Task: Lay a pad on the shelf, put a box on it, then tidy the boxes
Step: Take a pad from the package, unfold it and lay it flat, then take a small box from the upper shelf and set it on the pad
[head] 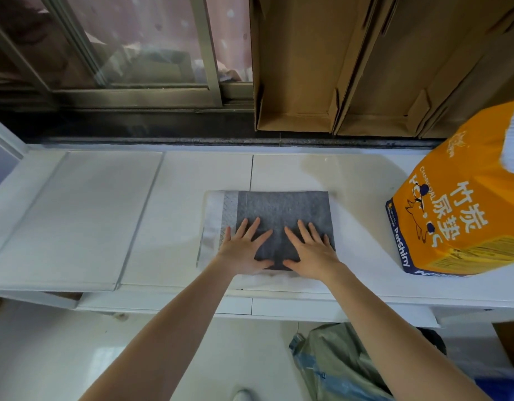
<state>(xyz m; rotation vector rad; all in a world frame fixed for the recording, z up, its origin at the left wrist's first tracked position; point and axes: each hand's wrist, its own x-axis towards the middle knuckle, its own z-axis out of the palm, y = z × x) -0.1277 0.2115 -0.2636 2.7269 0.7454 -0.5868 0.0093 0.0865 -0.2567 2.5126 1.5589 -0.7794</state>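
A folded grey pad (282,211) with a white edge on its left lies flat on the white shelf (169,215), near the middle. My left hand (244,248) and my right hand (311,250) rest palm-down on the pad's near half, fingers spread, thumbs almost touching. Neither hand grips anything. Several brown cardboard boxes (302,68) stand upright against the window ledge behind the shelf, at the back right.
An orange pack of pet pads (464,204) stands on the shelf's right end. A sliding window (119,47) runs along the back left. Below the shelf, on the floor, lies a crumpled green and blue bag (337,369).
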